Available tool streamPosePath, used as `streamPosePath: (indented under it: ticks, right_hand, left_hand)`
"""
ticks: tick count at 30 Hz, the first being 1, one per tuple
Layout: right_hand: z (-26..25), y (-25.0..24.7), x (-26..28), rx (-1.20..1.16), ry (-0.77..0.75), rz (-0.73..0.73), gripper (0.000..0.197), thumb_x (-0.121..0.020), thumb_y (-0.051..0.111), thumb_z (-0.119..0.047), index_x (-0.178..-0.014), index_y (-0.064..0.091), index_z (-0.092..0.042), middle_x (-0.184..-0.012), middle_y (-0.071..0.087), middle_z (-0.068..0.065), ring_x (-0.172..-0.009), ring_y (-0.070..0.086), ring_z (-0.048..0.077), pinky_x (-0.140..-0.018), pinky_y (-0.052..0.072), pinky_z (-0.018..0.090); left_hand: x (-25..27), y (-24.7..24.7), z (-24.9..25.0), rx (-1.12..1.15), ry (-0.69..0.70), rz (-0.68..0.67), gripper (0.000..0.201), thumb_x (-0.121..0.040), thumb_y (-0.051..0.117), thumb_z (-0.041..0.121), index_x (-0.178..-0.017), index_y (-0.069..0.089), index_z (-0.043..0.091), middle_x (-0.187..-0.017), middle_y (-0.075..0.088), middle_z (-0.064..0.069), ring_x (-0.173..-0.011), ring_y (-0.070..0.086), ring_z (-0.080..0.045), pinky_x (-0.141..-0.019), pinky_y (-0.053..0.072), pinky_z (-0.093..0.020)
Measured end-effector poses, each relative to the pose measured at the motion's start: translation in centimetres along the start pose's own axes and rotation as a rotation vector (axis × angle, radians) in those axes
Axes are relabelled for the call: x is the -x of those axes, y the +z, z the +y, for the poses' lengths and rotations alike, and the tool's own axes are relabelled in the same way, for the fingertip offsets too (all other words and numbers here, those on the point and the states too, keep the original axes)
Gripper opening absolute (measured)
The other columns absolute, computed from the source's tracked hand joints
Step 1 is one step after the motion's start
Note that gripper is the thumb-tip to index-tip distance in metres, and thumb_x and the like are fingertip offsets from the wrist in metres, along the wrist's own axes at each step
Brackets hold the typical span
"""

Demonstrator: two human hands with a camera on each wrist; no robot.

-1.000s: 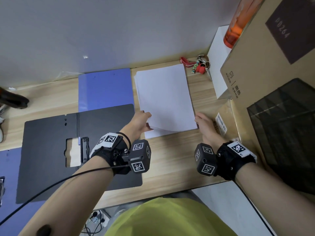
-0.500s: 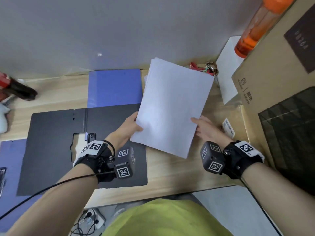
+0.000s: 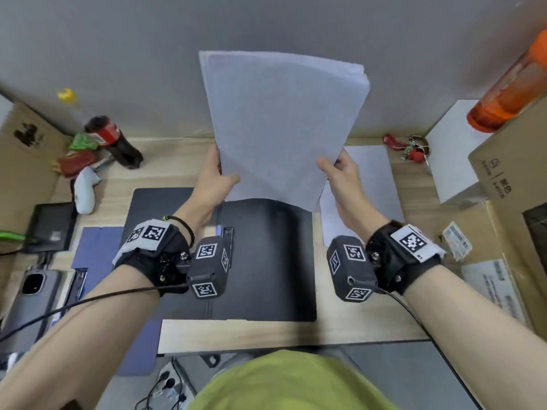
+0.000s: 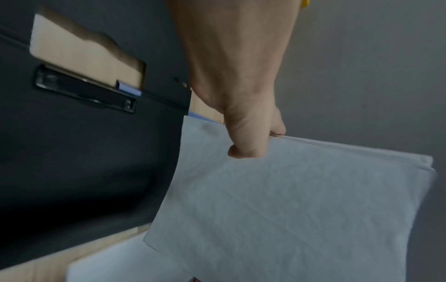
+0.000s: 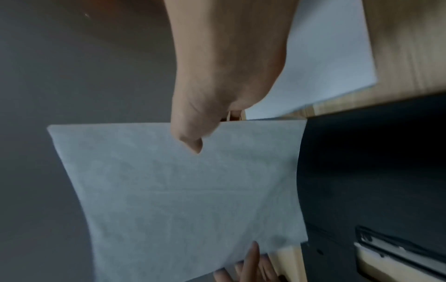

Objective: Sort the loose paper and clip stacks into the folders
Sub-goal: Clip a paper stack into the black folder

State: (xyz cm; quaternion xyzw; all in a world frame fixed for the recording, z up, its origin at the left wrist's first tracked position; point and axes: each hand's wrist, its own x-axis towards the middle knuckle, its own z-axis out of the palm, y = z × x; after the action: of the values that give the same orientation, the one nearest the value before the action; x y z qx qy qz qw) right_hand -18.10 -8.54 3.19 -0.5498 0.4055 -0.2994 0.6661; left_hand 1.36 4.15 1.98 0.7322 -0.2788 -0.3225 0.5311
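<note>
Your left hand [image 3: 213,176] pinches the left edge of the thin stack of white paper sheets [image 3: 281,125], thumb in front and fingers behind. You hold the stack upright above the open black plastic folder [image 3: 266,261] in the middle of the bench [image 3: 296,332]. Your right hand [image 3: 340,173] clamps the stack's right edge the same way. This looks like squaring up before filing: next, tap the bottom edge level, then lay it by the clip. The sheets bow slightly, top corners fanned. More white paper [image 3: 373,179] lies toward the right edge.

black wrist straps [image 3: 159,255] | checker-tagged camera blocks [image 3: 208,266] | yellow-green shirt [image 3: 290,383]
</note>
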Motion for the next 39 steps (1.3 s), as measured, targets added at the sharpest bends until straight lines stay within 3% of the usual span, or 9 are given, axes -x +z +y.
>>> streamPosePath:
  ticks: [5, 9, 12, 16, 19, 23, 26, 32, 39]
  right_hand:
    - [4.5, 3.2, 1.5, 0.18, 0.215, -0.054, 0.046, -0.095, 0.038, -0.01, -0.139, 0.043, -0.018, -0.13, 0.058, -0.005, -0.117, 0.055, 0.012, -0.089, 0.042, 0.022]
    - [5.1, 3.9, 2.7, 0.304, 0.265, -0.025, 0.046, -0.098, 0.034, -0.014, -0.144, 0.036, -0.017, -0.137, 0.051, -0.006, -0.119, 0.047, 0.012, -0.094, 0.032, 0.023]
    - [4.5, 3.7, 2.8, 0.392, 0.25, 0.0, 0.038, -0.101, 0.033, -0.022, -0.136, 0.043, -0.011, -0.128, 0.053, -0.002, -0.109, 0.042, 0.01, -0.091, 0.029, 0.022]
    - [2.5, 3.9, 2.2, 0.443, 0.122, -0.019, 0.031, -0.097, 0.041, -0.037, -0.087, 0.052, -0.009, -0.089, 0.053, 0.014, -0.082, 0.049, 0.02, -0.077, 0.04, 0.034]
    - [0.8, 4.5, 1.8, 0.368, 0.141, -0.123, 0.056, -0.088, 0.046, -0.053, -0.107, 0.053, -0.002, -0.113, 0.059, 0.029, -0.089, 0.06, 0.027, -0.081, 0.048, 0.043]
    - [0.5, 5.1, 2.6, 0.142, 0.293, -0.271, 0.032, -0.099, 0.045, -0.033, -0.124, 0.056, -0.016, -0.113, 0.07, -0.002, -0.103, 0.066, 0.016, -0.089, 0.052, 0.035]
    - [2.5, 4.1, 3.5, 0.126, 0.417, -0.368, 0.034, -0.1, 0.045, -0.032, -0.128, 0.055, -0.016, -0.119, 0.069, -0.001, -0.111, 0.064, 0.02, -0.097, 0.048, 0.041]
    - [6.6, 2.0, 5.5, 0.281, 0.598, -0.453, 0.023, -0.102, 0.04, -0.021, -0.111, 0.061, -0.021, -0.1, 0.073, 0.0, -0.089, 0.07, 0.017, -0.066, 0.058, 0.036]
    - [8.1, -2.0, 6.0, 0.387, 0.639, -0.417, 0.024, -0.102, 0.038, -0.022, -0.117, 0.056, -0.018, -0.099, 0.07, -0.001, -0.085, 0.067, 0.016, -0.065, 0.055, 0.03]
  left_hand:
    - [1.3, -2.6, -2.7, -0.066, -0.091, -0.127, 0.038, -0.099, 0.038, 0.002, -0.136, 0.04, 0.012, -0.122, 0.056, 0.002, -0.102, 0.056, -0.001, -0.069, 0.043, 0.001]
    - [0.9, -3.3, -4.3, -0.174, -0.078, -0.161, 0.028, -0.103, 0.036, 0.024, -0.125, 0.052, 0.018, -0.122, 0.059, 0.005, -0.117, 0.054, -0.012, -0.099, 0.043, -0.026]
    - [0.7, -3.7, -4.3, -0.19, -0.052, -0.159, 0.026, -0.103, 0.036, 0.024, -0.119, 0.055, 0.018, -0.11, 0.061, 0.004, -0.104, 0.055, -0.012, -0.098, 0.043, -0.03]
    - [-0.4, -4.9, -3.3, -0.116, -0.076, -0.089, 0.021, -0.104, 0.032, 0.025, -0.105, 0.053, 0.018, -0.103, 0.058, -0.001, -0.093, 0.054, -0.014, -0.085, 0.044, -0.03]
    - [-1.2, -5.9, -2.7, -0.083, -0.18, -0.061, 0.026, -0.102, 0.03, 0.021, -0.083, 0.047, 0.017, -0.084, 0.049, -0.001, -0.077, 0.045, -0.015, -0.069, 0.038, -0.029]
    - [-0.3, -6.3, -3.1, 0.004, -0.34, -0.099, 0.027, -0.1, 0.028, 0.007, -0.084, 0.049, 0.016, -0.084, 0.052, -0.004, -0.065, 0.047, -0.013, -0.056, 0.038, -0.021]
    - [1.0, -6.1, -4.7, -0.004, -0.412, -0.139, 0.028, -0.098, 0.03, 0.003, -0.099, 0.056, 0.012, -0.101, 0.059, -0.011, -0.081, 0.056, -0.022, -0.064, 0.043, -0.025]
    - [4.0, -4.1, -8.4, -0.141, -0.494, -0.2, 0.021, -0.092, 0.034, -0.003, -0.092, 0.052, 0.008, -0.077, 0.053, -0.006, -0.06, 0.048, -0.017, -0.048, 0.037, -0.02]
    - [4.8, -1.1, -10.2, -0.221, -0.568, -0.113, 0.03, -0.091, 0.041, -0.007, -0.105, 0.064, 0.006, -0.077, 0.056, -0.006, -0.062, 0.05, -0.017, -0.049, 0.044, -0.018]
